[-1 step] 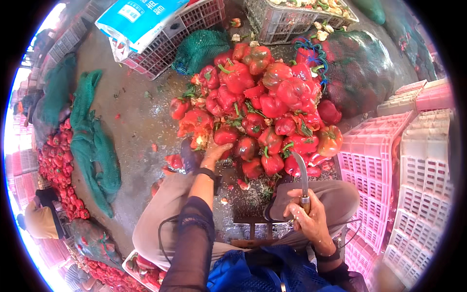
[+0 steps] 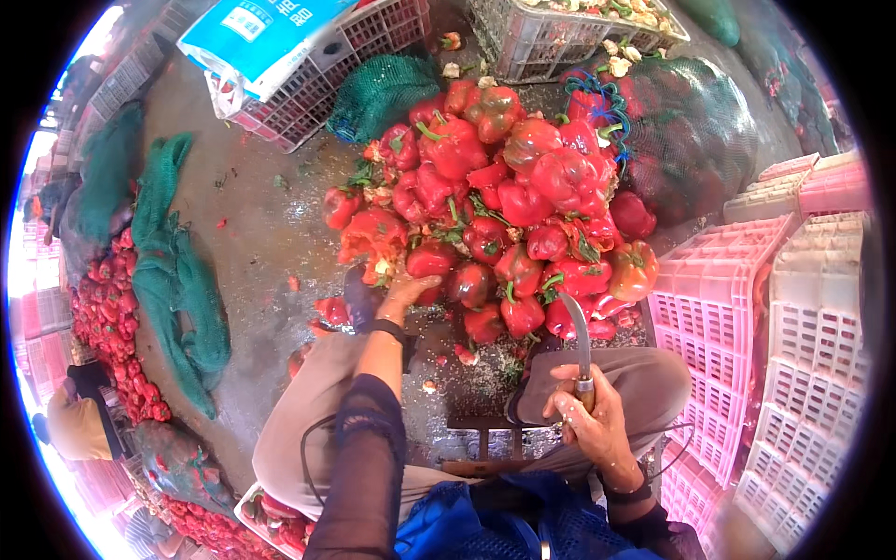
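Just left of the frame's centre, the lower edge of a red pepper (image 2: 432, 257) is touched by the left hand (image 2: 401, 291), the nearer of the 2. The red pepper lies above and right of that palm, its long axis seemingly set left to right; whether it is gripped cannot be told. Right of centre, low in the frame, the knife (image 2: 583, 341) is clamped in the right hand (image 2: 597, 420), its curved blade pointed up and slightly left.

The left hand (image 2: 404, 294) and its dark-sleeved forearm (image 2: 370, 411) sit a touch farther left than a moment before.
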`<state>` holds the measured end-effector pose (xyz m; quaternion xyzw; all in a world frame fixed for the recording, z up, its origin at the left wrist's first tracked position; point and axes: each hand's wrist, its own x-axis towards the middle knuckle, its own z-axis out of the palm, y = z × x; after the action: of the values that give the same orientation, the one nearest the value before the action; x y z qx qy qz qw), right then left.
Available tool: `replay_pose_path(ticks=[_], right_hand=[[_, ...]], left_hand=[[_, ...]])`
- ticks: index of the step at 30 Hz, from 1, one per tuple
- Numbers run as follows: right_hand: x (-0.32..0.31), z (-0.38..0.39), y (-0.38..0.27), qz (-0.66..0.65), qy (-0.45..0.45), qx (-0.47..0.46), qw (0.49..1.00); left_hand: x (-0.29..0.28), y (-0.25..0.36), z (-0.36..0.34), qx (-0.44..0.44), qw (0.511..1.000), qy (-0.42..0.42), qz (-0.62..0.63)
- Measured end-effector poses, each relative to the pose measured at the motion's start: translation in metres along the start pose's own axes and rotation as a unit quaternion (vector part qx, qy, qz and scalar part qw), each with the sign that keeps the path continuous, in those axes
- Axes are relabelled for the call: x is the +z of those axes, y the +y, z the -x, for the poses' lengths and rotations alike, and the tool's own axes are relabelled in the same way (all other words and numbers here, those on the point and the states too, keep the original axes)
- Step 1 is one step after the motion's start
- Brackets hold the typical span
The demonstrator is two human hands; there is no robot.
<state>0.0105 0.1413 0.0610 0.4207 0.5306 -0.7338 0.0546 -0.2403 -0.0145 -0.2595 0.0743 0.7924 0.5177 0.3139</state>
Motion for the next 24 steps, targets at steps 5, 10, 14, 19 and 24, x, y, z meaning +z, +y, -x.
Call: replay_pose_path(ticks=[5,10,14,19,24], right_hand=[[0.007,-0.021,0.006,-0.01,0.002,0.003,1.0],[0.022,-0.036,0.006,0.003,0.002,-0.01,1.0],[0.03,-0.043,0.022,-0.013,-0.009,-0.011,1.0],[0.03,-0.048,0.019,0.027,0.003,-0.041,0.999],[0.008,-0.109,0.055,-0.013,0.143,-0.086,0.986]], left_hand=[[-0.022,0.006,-0.008,-0.188,0.976,-0.067,0.084],[-0.025,-0.002,0.015,-0.279,0.936,0.007,0.215],[-0.015,0.003,0.035,-0.264,0.933,0.046,0.241],[-0.018,-0.005,0.043,-0.17,0.911,-0.027,0.374],[-0.008,0.052,0.079,-0.138,0.891,-0.091,0.423]])
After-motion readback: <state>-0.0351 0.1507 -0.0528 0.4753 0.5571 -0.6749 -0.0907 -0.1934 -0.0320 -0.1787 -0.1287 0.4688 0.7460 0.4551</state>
